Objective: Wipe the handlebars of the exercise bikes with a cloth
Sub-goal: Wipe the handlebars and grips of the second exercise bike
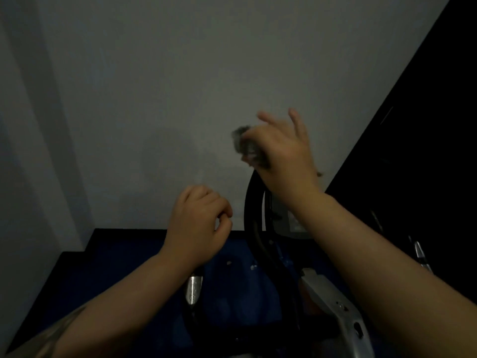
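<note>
My right hand (pixel 281 148) is raised at the upper right and holds a small grey cloth (pixel 244 142), blurred by motion, at the top end of a black curved handlebar (pixel 251 208). Some of its fingers stick out past the cloth. My left hand (pixel 198 223) is curled shut at the top of the left handlebar grip, whose silver sensor plate (pixel 194 288) shows just below the wrist. The grip itself is hidden under the hand.
A grey wall (pixel 154 86) fills the upper view, close ahead. The bike's silver frame piece (pixel 335 308) and its console (pixel 291 220) lie under my right forearm. Dark blue flooring (pixel 108 267) lies below, and a black panel (pixel 426 125) runs along the right.
</note>
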The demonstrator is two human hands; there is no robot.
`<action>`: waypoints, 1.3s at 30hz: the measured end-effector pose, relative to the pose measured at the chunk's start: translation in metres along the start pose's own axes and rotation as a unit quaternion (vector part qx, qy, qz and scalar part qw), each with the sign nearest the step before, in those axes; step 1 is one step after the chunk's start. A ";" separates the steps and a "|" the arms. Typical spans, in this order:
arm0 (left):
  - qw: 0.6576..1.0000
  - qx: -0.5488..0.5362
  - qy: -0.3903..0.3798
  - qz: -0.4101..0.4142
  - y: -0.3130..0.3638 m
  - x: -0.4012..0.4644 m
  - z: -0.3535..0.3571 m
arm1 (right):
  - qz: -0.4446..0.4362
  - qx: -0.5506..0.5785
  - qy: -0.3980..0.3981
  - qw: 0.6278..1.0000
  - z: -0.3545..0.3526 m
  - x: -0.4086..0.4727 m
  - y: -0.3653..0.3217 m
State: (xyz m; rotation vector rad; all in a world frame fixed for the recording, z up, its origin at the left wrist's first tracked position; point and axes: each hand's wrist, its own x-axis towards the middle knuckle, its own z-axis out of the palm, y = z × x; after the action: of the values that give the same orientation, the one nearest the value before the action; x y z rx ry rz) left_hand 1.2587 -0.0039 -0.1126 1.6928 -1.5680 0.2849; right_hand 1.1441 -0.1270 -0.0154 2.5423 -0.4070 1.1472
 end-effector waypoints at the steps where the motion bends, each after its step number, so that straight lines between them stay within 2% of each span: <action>1: 1.000 -0.002 0.000 0.002 0.000 0.000 0.000 | -0.044 -0.057 -0.051 0.996 0.008 0.000 0.000; 3: 1.000 -0.010 -0.005 0.007 -0.001 0.000 0.000 | -0.076 -0.103 -0.123 0.984 0.017 -0.017 -0.003; 4: 1.000 -0.014 -0.008 0.008 -0.002 -0.001 0.000 | -0.081 -0.091 -0.159 0.980 0.017 -0.032 -0.007; 7: 1.000 -0.025 -0.006 0.008 -0.003 -0.002 0.000 | -0.091 0.020 -0.243 0.966 0.005 -0.064 -0.008; 9: 0.999 -0.037 0.004 0.009 -0.004 -0.001 0.000 | -0.101 0.027 -0.237 0.966 -0.002 -0.052 -0.001; 13: 0.998 -0.056 0.009 0.022 -0.006 0.000 0.000 | -0.084 -0.038 -0.154 0.984 0.005 -0.016 0.000; 15: 0.997 -0.068 0.009 0.036 -0.006 0.000 -0.001 | -0.059 -0.020 -0.188 0.980 0.011 -0.028 -0.010; 18: 0.994 -0.094 0.010 0.046 -0.009 -0.001 -0.001 | 0.023 0.082 -0.275 0.958 0.005 -0.070 -0.028; 21: 0.991 -0.123 0.019 0.049 -0.011 0.000 0.000 | 0.062 0.130 -0.250 0.957 -0.014 -0.085 -0.027; 24: 0.988 -0.142 0.029 0.047 -0.012 0.001 0.000 | 0.088 0.062 -0.150 0.983 -0.010 -0.063 -0.022; 26: 0.989 -0.139 0.033 0.050 -0.012 0.000 0.000 | 0.129 0.027 -0.107 0.986 0.006 -0.053 -0.032; 28: 0.989 -0.134 0.035 0.057 -0.014 0.000 0.001 | 0.154 0.035 -0.140 0.977 0.017 -0.069 -0.051; 31: 0.989 -0.132 0.040 0.055 -0.013 0.000 0.001 | 0.183 0.102 -0.169 0.963 -0.010 -0.110 -0.064; 34: 0.990 -0.126 0.042 0.053 -0.011 -0.002 0.001 | 0.152 0.134 -0.230 0.952 -0.050 -0.119 -0.053; 36: 0.991 -0.120 0.042 0.045 -0.009 -0.002 0.001 | 0.146 0.125 -0.227 0.955 -0.051 -0.104 -0.041; 38: 0.993 -0.105 0.040 0.041 -0.008 -0.002 0.001 | 0.234 0.130 -0.172 0.948 -0.032 -0.085 -0.040; 39: 0.994 -0.096 0.038 0.038 -0.008 -0.002 0.001 | 0.295 0.164 -0.155 0.928 -0.021 -0.080 -0.047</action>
State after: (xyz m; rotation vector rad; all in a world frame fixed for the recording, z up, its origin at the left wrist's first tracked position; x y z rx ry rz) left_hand 1.2649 -0.0037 -0.1176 1.4604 -1.5539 0.2282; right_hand 1.0968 -0.0655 -0.0711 3.0130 -1.2225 1.0552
